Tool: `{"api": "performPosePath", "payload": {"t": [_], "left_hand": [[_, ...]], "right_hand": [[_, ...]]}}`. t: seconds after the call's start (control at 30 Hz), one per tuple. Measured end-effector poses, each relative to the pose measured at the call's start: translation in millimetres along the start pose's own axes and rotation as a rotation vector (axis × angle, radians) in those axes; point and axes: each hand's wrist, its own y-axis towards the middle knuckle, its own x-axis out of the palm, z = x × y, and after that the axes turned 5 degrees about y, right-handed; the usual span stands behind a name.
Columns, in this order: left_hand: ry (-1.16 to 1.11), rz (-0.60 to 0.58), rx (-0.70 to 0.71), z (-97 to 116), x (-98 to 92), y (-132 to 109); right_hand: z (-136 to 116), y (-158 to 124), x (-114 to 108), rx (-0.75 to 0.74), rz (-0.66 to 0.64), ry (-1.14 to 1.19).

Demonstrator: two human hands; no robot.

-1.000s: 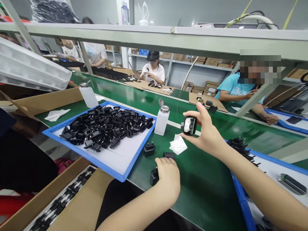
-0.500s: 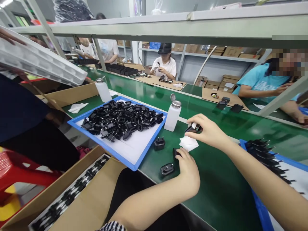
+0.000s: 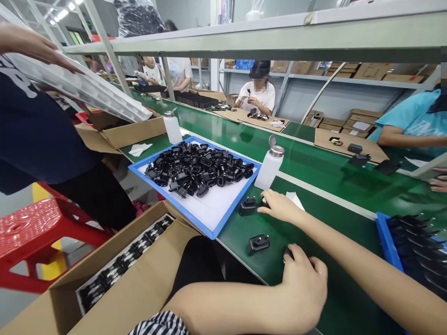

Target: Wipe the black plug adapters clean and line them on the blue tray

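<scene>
And there, mostly hidden, a dark piece (image 3: 288,254) peeks from the left hand (image 3: 304,281); a black-and-white piece (image 3: 264,201), partly covered, in the right hand (image 3: 279,205)!

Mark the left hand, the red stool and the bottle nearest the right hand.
Left hand (image 3: 304,287): head view, back of the hand.
Red stool (image 3: 37,221): head view, top of the seat.
Bottle (image 3: 269,170): head view, middle of its white body.

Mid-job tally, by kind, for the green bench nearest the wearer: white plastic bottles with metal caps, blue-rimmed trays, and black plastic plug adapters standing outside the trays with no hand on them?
White plastic bottles with metal caps: 2
Blue-rimmed trays: 2
Black plastic plug adapters: 2
Total: 6
</scene>
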Motion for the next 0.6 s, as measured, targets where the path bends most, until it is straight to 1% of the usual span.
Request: {"api": "performPosePath", "payload": {"t": [0.03, 0.1, 0.17, 0.23, 0.33, 0.43, 0.5, 0.6], "left_hand": [[-0.024, -0.001, 0.043, -1.3, 0.8, -6.3], [-0.102, 0.009, 0.087, -8.5, 1.1, -14.0], [-0.219, 0.036, 0.061, -20.6, 0.6, -16.3], [-0.355, 0.067, 0.02, -34.1, 0.7, -15.9], [-0.51, 0.111, 0.018, -49.8, 3.6, -15.3], [-0.542, 0.151, 0.095, -57.2, 9.5, -16.4], [-0.526, 0.168, 0.141, -58.8, 13.7, -16.9], [-0.495, 0.178, 0.152, -58.8, 18.2, -16.1]], "right_hand": [[-3.4, 2.0, -6.4, -0.023, 0.011, -0.025], [-12.0, 10.6, -22.5, -0.058, 0.076, -0.013], [-24.9, 25.5, -37.2, -0.093, 0.118, 0.044], [-42.0, 45.4, -44.8, -0.128, 0.094, 0.057], [-68.9, 78.2, -40.0, -0.162, 0.029, 0.0], [-87.7, 104.3, -26.3, -0.18, -0.036, -0.016], [-94.1, 114.4, -19.4, -0.18, -0.077, -0.022], [-97.9, 118.5, -15.0, -0.135, -0.089, -0.045]]}}
